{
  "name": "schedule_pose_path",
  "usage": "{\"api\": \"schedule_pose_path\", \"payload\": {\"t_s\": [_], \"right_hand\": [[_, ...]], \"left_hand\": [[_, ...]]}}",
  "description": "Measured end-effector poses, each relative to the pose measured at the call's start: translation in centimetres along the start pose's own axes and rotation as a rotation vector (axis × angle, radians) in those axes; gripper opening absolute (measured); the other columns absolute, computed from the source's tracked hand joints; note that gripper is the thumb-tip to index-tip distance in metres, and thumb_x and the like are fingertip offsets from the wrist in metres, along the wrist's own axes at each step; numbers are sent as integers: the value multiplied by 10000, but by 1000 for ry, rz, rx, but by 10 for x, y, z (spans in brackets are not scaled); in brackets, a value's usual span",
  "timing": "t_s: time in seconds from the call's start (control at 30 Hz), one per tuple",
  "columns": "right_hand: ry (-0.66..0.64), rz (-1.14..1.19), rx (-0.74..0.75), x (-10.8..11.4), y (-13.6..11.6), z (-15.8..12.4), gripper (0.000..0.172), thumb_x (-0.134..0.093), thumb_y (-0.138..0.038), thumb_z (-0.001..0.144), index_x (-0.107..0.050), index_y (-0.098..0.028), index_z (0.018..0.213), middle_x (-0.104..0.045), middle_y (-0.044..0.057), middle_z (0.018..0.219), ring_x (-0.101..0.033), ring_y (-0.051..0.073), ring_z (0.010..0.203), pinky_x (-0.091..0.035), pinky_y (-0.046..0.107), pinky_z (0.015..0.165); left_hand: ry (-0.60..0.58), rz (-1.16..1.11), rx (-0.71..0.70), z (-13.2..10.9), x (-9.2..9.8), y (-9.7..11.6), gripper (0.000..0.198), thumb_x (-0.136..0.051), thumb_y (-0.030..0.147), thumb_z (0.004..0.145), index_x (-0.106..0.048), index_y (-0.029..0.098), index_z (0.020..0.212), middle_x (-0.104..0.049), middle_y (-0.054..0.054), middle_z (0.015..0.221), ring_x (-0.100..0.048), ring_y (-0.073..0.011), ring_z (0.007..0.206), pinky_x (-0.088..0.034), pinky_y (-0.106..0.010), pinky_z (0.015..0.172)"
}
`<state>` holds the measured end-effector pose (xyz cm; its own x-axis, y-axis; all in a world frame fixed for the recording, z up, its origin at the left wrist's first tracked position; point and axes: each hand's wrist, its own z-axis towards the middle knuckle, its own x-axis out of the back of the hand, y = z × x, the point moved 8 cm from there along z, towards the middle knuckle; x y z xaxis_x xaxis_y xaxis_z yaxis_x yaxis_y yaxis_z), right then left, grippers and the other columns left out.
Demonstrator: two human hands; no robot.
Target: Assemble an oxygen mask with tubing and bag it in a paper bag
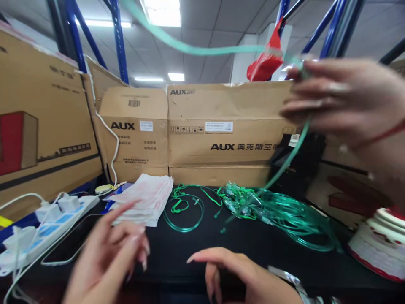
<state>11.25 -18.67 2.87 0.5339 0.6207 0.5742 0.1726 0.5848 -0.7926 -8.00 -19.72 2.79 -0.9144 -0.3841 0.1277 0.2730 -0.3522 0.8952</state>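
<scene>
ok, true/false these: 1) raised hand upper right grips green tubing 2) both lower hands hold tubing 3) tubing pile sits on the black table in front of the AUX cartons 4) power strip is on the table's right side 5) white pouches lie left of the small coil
1) True: the raised hand grips green tubing.
2) False: the left hand and right hand are empty, fingers loose above the black table.
3) True: the tubing pile lies there, before the AUX cartons.
4) False: the power strip is at the left edge.
5) True: the white pouches lie left of the small coil.
</scene>
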Motion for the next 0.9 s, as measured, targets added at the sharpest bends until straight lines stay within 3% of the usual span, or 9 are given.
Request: {"api": "schedule_pose_path", "payload": {"t_s": [0.13, 0.2, 0.33, 0.43, 0.53, 0.63, 0.73, 0.83, 0.9], "right_hand": [[235, -458, -195, 38, 48, -4, 367, -521, -306, 835, -476, -295, 1199, -592, 27, 908, -568, 173, 812, -465, 304, 766], [322, -637, -222, 54, 64, -8, 353, -492, -277, 843, -491, -274, 1196, -579, 65, 1024, -550, 225, 929, -444, 372, 829], [350, -655, -184, 62, 70, -6, 383, -461, -278, 864, -429, -294, 1245, -568, 52, 1089, -548, 201, 960, -443, 333, 841], [241, -644, -151, 52, 68, 15, 293, -472, -267, 865, -504, -284, 1155, -620, 8, 931, -578, 166, 852, -444, 287, 795], [136, -751, -133, 47, 88, 44, 176, -488, -238, 854, -594, -245, 995, -630, 10, 880, -586, 169, 824, -419, 306, 794], [224, -902, -161, 63, 124, 60, 200, -432, -182, 871, -590, -219, 989, -610, 34, 931, -567, 173, 875, -397, 312, 802], [309, -995, -229, 84, 160, 57, 245, -383, -193, 894, -566, -189, 1057, -602, 70, 940, -562, 199, 873, -389, 350, 804], [297, -1020, -268, 98, 182, 49, 300, -440, -302, 881, -523, -202, 1151, -599, 81, 976, -568, 223, 843, -404, 365, 777], [270, -1035, -280, 104, 191, 48, 397, -496, -361, 849, -466, -239, 1225, -590, 70, 1017, -571, 219, 829, -417, 344, 757]], "left_hand": [[-306, 320, -127, 40, -59, -31, 277, -514, 349, 791, -556, 183, 1009, -569, -8, 727, -562, -157, 648, -464, -290, 619], [-318, 475, -228, 59, -70, -41, 263, -527, 310, 773, -570, 178, 996, -578, -32, 781, -561, -192, 756, -447, -346, 728], [-456, 415, -158, 77, -75, -47, 263, -423, 366, 838, -544, 200, 1002, -570, 2, 720, -559, -149, 654, -434, -248, 581], [-515, 563, -179, 79, -91, -51, 370, -446, 413, 824, -493, 172, 1101, -602, -20, 761, -576, -174, 688, -441, -280, 629], [-389, 866, -196, 81, -113, -76, 638, -522, 524, 743, -470, 19, 1129, -599, -196, 970, -562, -296, 918, -422, -400, 782], [-473, 994, -290, 70, -145, -103, 658, -482, 622, 710, -562, 45, 1016, -596, -206, 977, -551, -332, 917, -412, -446, 788], [-495, 1056, -378, 60, -154, -117, 538, -461, 568, 757, -583, 108, 1008, -608, -163, 948, -553, -322, 897, -420, -448, 768], [-521, 1123, -469, 56, -154, -122, 268, -407, 319, 848, -595, 152, 939, -617, -125, 882, -567, -296, 851, -435, -418, 716], [-603, 1147, -624, 52, -163, -121, 201, -394, 197, 839, -590, 164, 871, -617, -99, 832, -571, -269, 812, -437, -391, 701]]}}
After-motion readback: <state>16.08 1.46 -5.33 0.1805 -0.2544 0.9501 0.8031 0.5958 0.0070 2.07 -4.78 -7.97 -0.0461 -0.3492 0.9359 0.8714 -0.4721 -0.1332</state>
